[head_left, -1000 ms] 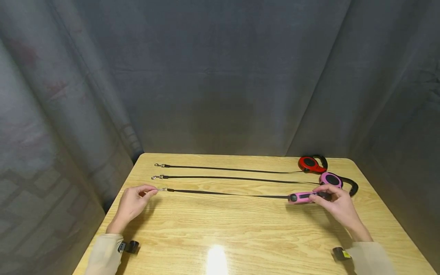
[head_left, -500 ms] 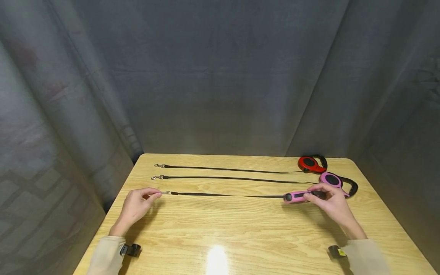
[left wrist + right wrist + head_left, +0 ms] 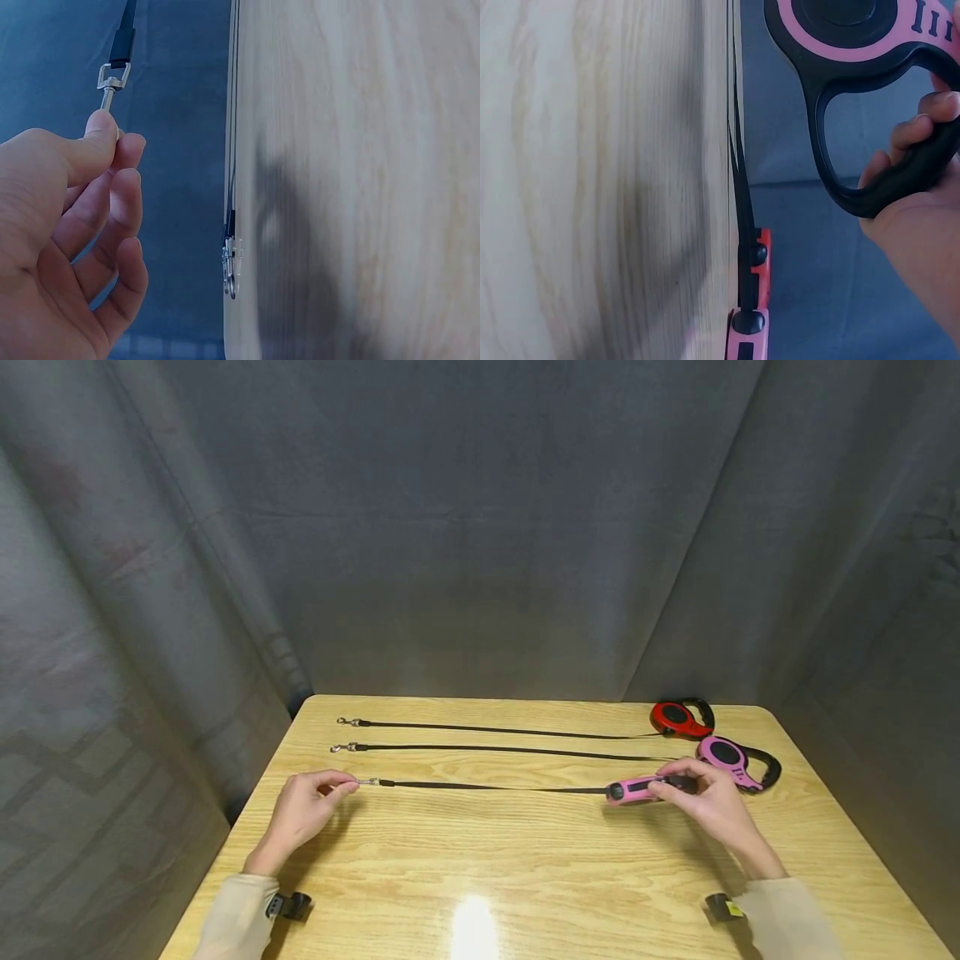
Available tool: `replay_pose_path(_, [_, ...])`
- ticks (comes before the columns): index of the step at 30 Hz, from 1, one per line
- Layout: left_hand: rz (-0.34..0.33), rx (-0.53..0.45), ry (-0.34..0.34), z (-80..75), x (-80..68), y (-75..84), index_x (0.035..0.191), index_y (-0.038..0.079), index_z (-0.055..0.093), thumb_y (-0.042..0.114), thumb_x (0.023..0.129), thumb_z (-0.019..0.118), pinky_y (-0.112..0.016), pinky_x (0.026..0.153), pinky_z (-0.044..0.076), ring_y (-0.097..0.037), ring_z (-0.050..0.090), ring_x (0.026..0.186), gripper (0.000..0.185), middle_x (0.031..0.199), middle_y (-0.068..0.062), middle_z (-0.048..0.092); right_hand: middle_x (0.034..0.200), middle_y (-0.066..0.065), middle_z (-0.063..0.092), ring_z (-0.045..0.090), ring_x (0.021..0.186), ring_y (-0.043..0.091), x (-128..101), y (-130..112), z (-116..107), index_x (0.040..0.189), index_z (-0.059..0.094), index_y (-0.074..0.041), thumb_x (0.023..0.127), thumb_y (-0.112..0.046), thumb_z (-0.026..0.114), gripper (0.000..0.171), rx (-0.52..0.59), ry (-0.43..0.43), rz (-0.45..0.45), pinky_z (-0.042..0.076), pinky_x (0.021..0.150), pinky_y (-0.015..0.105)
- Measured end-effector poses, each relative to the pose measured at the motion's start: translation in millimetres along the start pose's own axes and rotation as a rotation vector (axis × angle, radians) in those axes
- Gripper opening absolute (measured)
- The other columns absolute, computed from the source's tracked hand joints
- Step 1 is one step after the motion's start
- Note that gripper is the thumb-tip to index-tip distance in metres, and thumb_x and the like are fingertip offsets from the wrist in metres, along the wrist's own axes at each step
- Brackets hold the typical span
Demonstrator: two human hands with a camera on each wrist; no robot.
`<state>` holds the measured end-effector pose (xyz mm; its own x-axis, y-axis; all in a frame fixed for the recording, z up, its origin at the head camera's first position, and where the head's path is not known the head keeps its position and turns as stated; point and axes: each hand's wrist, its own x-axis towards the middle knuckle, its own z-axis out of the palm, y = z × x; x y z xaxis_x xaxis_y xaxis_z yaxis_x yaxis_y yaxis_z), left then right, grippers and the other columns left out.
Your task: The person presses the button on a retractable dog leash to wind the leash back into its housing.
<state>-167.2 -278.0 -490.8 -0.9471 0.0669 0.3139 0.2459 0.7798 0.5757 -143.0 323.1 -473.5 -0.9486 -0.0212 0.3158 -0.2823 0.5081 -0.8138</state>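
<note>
My left hand (image 3: 343, 787) pinches the small metal clasp (image 3: 367, 782) of a black leash strap (image 3: 495, 787) stretched just above the wooden table (image 3: 480, 860). In the left wrist view, thumb and forefinger (image 3: 105, 133) hold the clasp (image 3: 111, 78) by its stem. My right hand (image 3: 678, 787) grips a pink retractable leash housing (image 3: 630, 790) at the strap's other end. In the right wrist view, its fingers (image 3: 919, 131) curl round the black handle (image 3: 885, 187) below the pink housing (image 3: 855, 30).
Two other leashes lie stretched out behind. A red housing (image 3: 677, 718) sits at the back right, its clasp (image 3: 345, 722) at the left. A second pink housing (image 3: 726, 754) lies before it, with its clasp (image 3: 341, 747). Grey curtains (image 3: 480, 527) enclose the table.
The two hands have come closer together: the left with the clasp moved right, the right with the pink housing moved left, and the strap between them is shorter.
</note>
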Motion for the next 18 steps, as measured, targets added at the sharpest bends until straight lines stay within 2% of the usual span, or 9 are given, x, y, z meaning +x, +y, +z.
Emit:
replay_pose_path(8, [0.004,0.006,-0.001,-0.2,-0.6,2.9,0.097,0.017,0.085,0.019,0.095,0.082,-0.026,0.066,0.049,-0.014,0.067,0.079,0.004,0.093,0.001,0.082,0.099,-0.023,0.070,0.058,0.087,0.001,3.2,-2.5,7.3,0.104,0.077,-0.006,0.089,-0.007,0.086,0.018,-0.022,-0.015,0.007,0.045,0.073,0.020])
replay_pose_path(18, [0.002,-0.009,-0.012,3.4,1.1,6.1,0.098,0.017,0.085,0.018,0.095,0.082,-0.025,0.064,0.048,-0.015,0.068,0.079,0.005,0.095,0.000,0.083,0.090,-0.014,0.074,0.062,0.080,0.002,6.0,-5.8,16.7,0.103,0.076,-0.005,0.089,-0.004,0.085,0.017,0.028,-0.045,-0.026,0.048,0.071,0.021])
